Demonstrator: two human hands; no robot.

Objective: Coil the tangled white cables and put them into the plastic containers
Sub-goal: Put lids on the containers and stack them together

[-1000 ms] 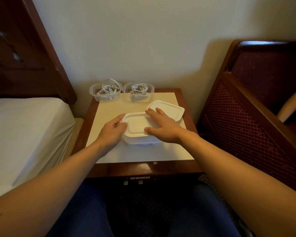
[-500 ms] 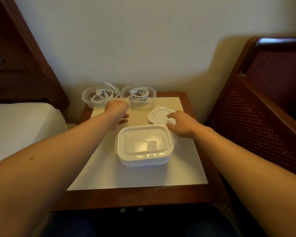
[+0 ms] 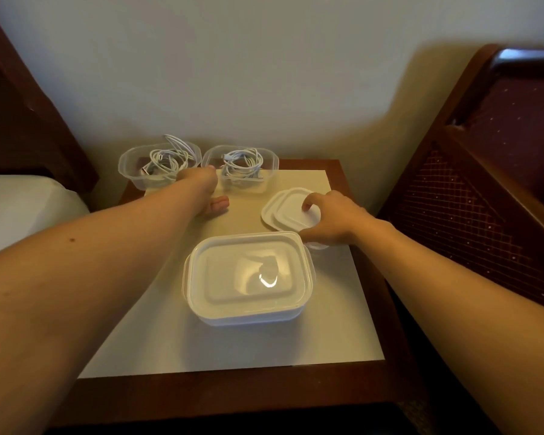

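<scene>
Worktop [image 3: 343,309]: lidded container [image 3: 248,277] closed, contents unseen | two open containers [image 3: 239,171] at rear each hold coiled white cables [image 3: 167,158]; lids judged outstanding | right hand [image 3: 330,221] grip pinches loose lids [image 3: 283,211] | left hand [image 3: 201,189] reaches rear tubs, grip unclear.

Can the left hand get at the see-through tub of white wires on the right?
Probably yes. The left hand is right beside the clear plastic tub of white cables, which has no lid on, and nothing lies between them.
</scene>
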